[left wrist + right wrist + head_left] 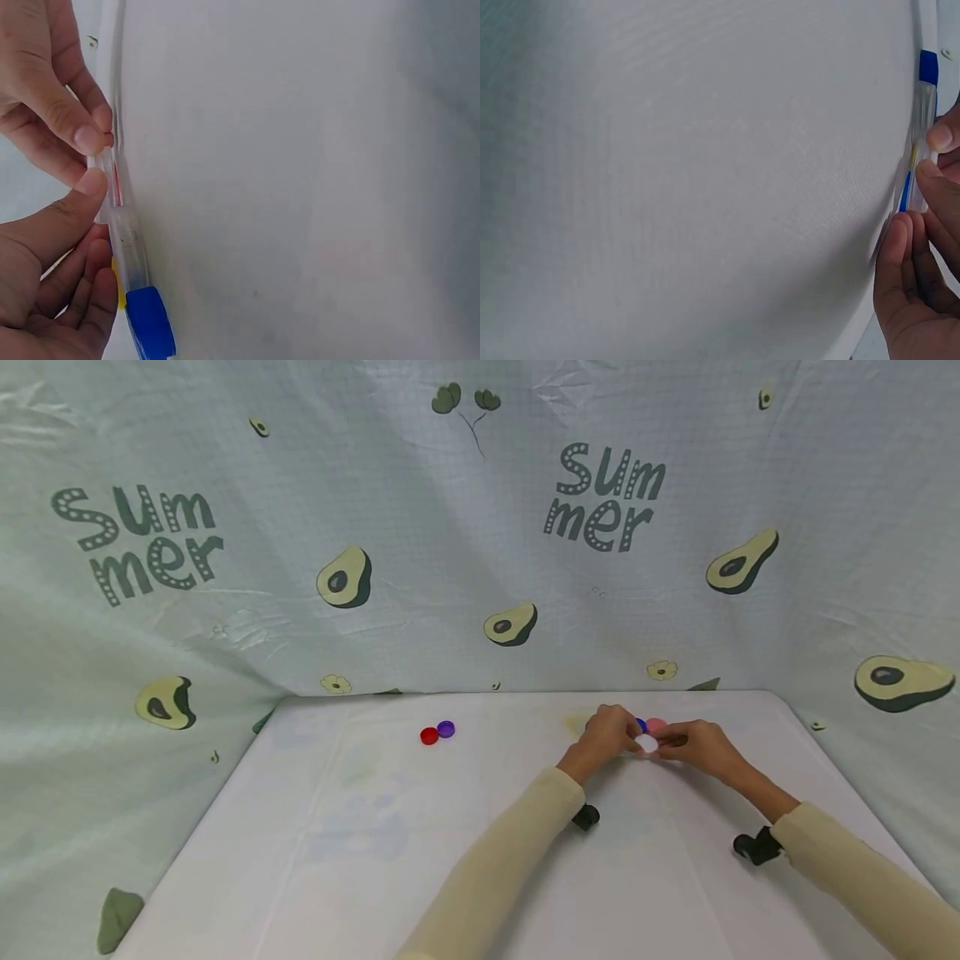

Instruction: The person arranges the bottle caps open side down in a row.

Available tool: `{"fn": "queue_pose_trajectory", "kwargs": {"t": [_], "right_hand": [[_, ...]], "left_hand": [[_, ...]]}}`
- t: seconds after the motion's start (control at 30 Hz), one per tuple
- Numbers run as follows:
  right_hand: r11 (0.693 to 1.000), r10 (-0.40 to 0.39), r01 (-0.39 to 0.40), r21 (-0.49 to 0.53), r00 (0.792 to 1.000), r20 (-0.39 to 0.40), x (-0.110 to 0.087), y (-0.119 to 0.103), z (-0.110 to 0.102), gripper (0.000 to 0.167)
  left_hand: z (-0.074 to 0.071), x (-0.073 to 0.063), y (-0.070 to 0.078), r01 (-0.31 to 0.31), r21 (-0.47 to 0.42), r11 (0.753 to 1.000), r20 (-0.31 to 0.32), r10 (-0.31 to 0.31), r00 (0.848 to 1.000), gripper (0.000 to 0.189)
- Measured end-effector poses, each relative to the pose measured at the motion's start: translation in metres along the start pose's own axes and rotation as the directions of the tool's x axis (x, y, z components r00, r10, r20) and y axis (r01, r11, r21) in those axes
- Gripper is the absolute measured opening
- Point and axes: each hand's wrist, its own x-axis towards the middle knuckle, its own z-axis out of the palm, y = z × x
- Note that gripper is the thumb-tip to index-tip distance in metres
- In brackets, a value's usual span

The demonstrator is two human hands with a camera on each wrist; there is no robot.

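Note:
In the head view my left hand (609, 732) and right hand (699, 748) meet at the far right of the table. Between their fingertips is a small whitish round piece (647, 743), pinched from both sides. Close up, in the left wrist view, it shows edge-on as clear plastic (111, 180), with both thumbs pressed to it. Just behind it lie a blue round piece (641, 725) and a pink one (656, 725). Beside my left fingers stands a clear ridged piece (129, 247) with a blue part (152, 324) at its end; a yellow edge (118, 283) peeks out behind.
A red round piece (429, 736) and a purple one (446, 728) lie side by side near the back of the white table (360, 877). A printed cloth (420, 527) hangs behind it. Black wrist cameras (757, 846) stick out by the sleeves.

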Motion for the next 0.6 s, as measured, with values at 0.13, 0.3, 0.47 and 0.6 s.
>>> {"fn": "queue_pose_trajectory", "kwargs": {"t": [0.13,0.3,0.47,0.6], "right_hand": [[1.0,0.001,-0.001,0.002,1.0,-0.001,0.0007,0.0035,0.0013,0.034],[1.0,0.013,-0.013,0.027,1.0,0.014,0.004,0.0071,0.0054,0.038],[0.995,0.073,-0.077,0.071,0.996,0.053,0.004,0.0076,0.0038,0.042],[0.985,0.125,-0.131,0.11,0.99,0.063,0.0027,0.0095,0.0027,0.046]], "left_hand": [[0.0024,-0.0002,0.0005,-0.006,-0.002,1.0,0.008,0.006,1.0,0.02],[0.0014,-0.0013,0.0001,0.047,0.016,0.999,0.018,-0.047,0.999,0.023],[-0.0001,-0.0025,-0.0008,0.065,-0.003,0.998,0.021,-0.064,0.998,0.024],[0.0003,-0.0037,-0.0011,0.042,0.001,0.999,0.024,-0.042,0.999,0.024]]}}
